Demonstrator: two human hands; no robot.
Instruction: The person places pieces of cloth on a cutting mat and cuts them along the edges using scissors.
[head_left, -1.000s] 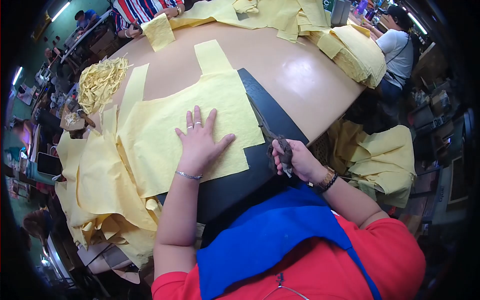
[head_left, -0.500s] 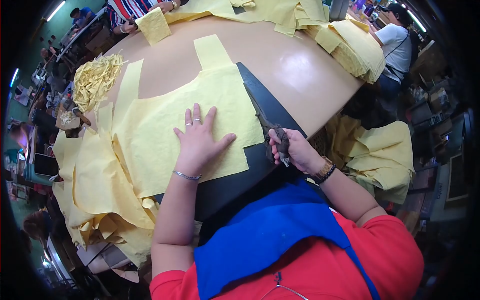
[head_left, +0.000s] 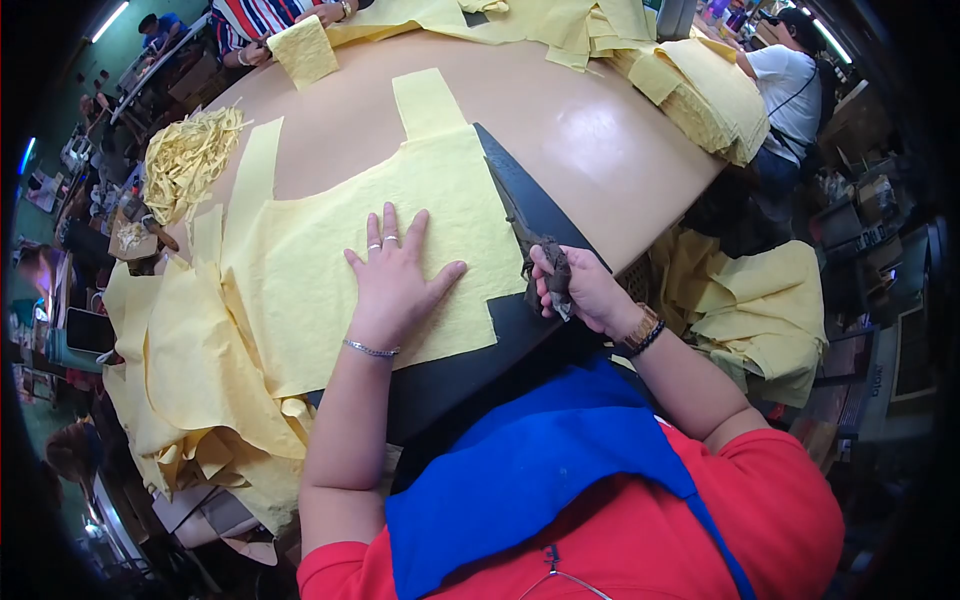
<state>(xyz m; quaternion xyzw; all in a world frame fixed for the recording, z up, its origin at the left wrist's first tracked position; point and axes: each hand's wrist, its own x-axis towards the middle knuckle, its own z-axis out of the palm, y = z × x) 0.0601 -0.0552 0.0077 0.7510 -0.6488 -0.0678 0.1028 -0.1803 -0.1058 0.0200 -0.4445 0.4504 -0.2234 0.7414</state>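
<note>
Yellow fabric (head_left: 330, 290) lies flat on a dark board (head_left: 460, 370) at the table's near edge, with a strap-like piece pointing away from me. My left hand (head_left: 395, 275) rests on it palm down, fingers spread, holding nothing. To its right, my right hand (head_left: 580, 290) is closed around the cloth-wrapped handles of a pair of scissors (head_left: 550, 278). The dark blades point away from me along the fabric's right edge, beside a square notch in its lower right corner. Whether the blades are apart is hard to make out.
A heap of thin yellow strips (head_left: 190, 160) sits at the table's left. Stacked yellow fabric (head_left: 710, 100) is at the far right corner, more hangs at right (head_left: 765, 310). Across the table (head_left: 590, 130), a person in a striped top (head_left: 265, 20) handles yellow fabric.
My right hand and the scissors have shifted very slightly away from me along the fabric's right edge. My left hand stays in the same place on the fabric.
</note>
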